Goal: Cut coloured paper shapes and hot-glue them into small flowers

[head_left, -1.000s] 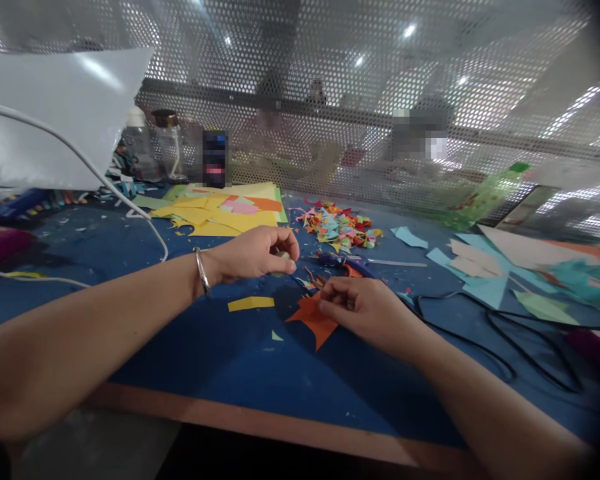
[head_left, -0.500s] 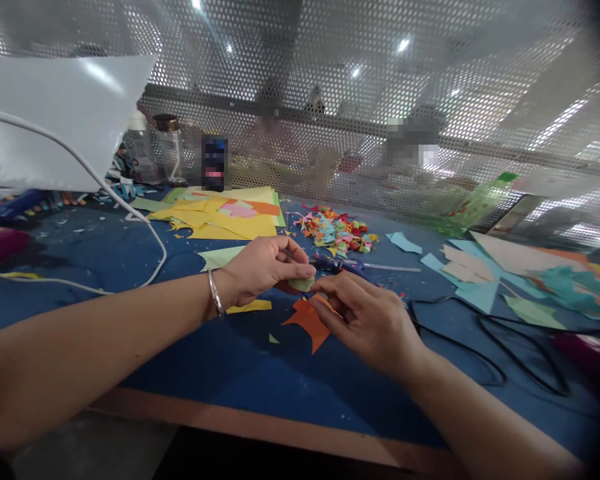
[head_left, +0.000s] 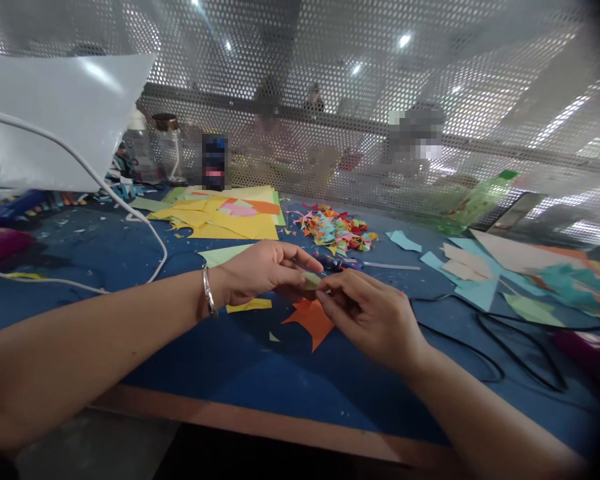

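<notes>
A small pale green piece of paper (head_left: pixel 311 281) is held between my two hands above the blue table. My left hand (head_left: pixel 265 270), with a silver bracelet at the wrist, pinches it from the left; its index finger stretches over the top. On the other side my right hand (head_left: pixel 367 307) grips the paper's right end between thumb and fingers. Beneath them lies an orange paper scrap (head_left: pixel 311 325) with curved cut edges. A yellow strip (head_left: pixel 249 305) and a tiny green triangle (head_left: pixel 274 337) rest close by. Just beyond the fingers are dark-handled scissors (head_left: pixel 337 262).
Yellow sheets (head_left: pixel 220 219) and a heap of colourful paper bits (head_left: pixel 337 230) lie at the back. Light blue and pink scraps (head_left: pixel 475 267) are on the right, beside a black cable (head_left: pixel 485 353). A white cable (head_left: pixel 95 172) loops at left. A perforated metal screen (head_left: pixel 300 80) stands behind.
My left index finger has straightened out over the paper, and the left hand has shifted slightly. The green paper shows more between my hands; my right hand stays nearly in place.
</notes>
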### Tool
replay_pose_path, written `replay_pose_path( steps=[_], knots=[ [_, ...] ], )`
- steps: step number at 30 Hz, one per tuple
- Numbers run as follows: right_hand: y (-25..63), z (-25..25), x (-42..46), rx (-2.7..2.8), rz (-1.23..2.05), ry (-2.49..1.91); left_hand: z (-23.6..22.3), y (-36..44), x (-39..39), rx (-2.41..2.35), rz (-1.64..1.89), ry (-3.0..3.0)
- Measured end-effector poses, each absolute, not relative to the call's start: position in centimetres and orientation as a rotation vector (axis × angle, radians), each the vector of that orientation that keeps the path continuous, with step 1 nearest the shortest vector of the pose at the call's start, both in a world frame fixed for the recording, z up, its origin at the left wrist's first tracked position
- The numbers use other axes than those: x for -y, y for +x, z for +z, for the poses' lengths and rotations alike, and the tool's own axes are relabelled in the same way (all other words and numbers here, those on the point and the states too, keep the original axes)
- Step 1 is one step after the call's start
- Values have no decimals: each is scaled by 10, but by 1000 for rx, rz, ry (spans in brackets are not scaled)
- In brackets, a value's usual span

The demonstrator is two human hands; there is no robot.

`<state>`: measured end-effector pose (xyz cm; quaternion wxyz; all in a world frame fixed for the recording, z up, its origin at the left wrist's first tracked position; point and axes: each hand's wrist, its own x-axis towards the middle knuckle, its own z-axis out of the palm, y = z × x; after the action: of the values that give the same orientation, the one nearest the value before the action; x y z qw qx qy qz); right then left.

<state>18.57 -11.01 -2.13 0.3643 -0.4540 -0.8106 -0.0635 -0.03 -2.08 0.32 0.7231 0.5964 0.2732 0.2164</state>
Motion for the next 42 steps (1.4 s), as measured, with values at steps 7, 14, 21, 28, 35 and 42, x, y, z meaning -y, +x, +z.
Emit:
replay_pose_path(
  steps=[7,14,21,28,35,42],
  knots=[
    [188,-24,111,2145,-179,-1176,0,2,20,-688,509,1369],
    [187,-23,109,2189,-267,-1189,3,4,25,-741,592,1279],
    [185,-22,109,2121,-225,-1244,2,4,26,-715,568,1205],
    [186,-21,105,1852,95,-1377,0,4,26,-587,549,1285],
    [184,-18,102,1773,172,-1406,-5,7,29,-644,670,1595],
    [183,-21,101,1769,230,-1396,-2,8,30,-688,692,1656]
  ],
)
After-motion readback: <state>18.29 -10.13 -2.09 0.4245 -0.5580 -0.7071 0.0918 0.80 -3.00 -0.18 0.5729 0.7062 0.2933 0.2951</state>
